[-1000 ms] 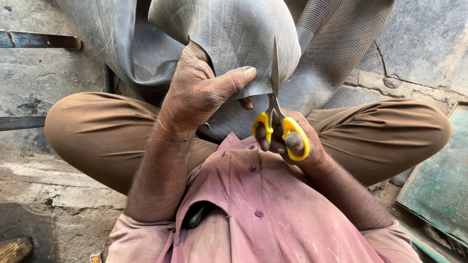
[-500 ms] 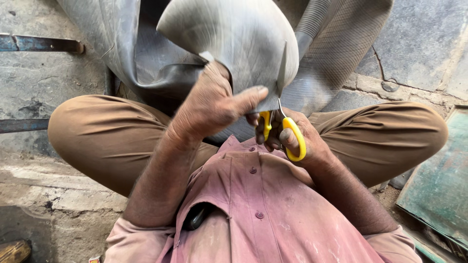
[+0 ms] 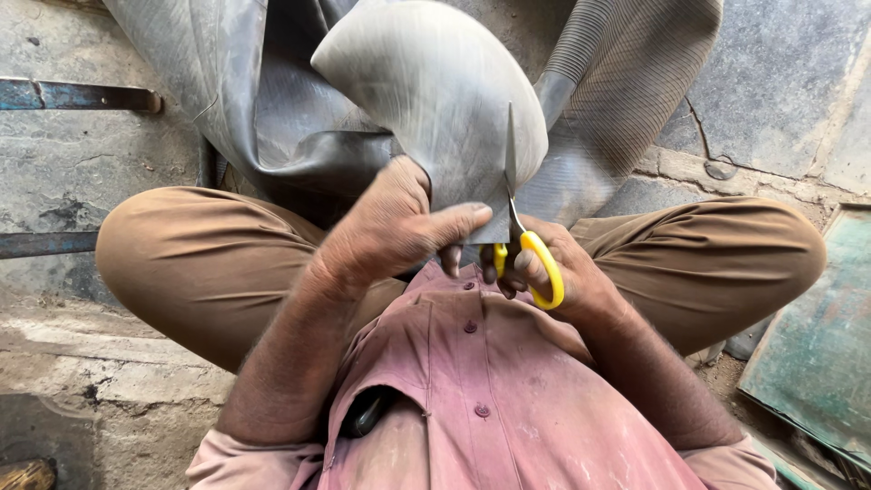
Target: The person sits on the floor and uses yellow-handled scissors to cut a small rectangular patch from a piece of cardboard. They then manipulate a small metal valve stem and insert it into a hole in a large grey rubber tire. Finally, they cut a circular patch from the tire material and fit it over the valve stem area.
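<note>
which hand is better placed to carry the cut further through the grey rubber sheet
Right. The right hand already grips the yellow-handled scissors, blades up in the grey rubber sheet. The left hand is busy pinching the sheet's lower edge.

The sheet of grey rubber [image 3: 435,82] looks matt and dusty, smooth on its curved face; a second fold [image 3: 626,82] behind it shows fine ribbing. The scissors [image 3: 519,227] have dull, bare metal blades and glossy yellow plastic handles. The shirt [image 3: 508,399] is thin woven cloth, faded pink and smudged, with small plastic buttons. The trousers [image 3: 209,263] are matt brown cloth. The floor [image 3: 82,163] is rough, cracked concrete with gritty patches. A flat metal bar [image 3: 77,95] looks rusted with worn blue paint. A greenish metal sheet [image 3: 817,345] looks scuffed and dull.
</note>
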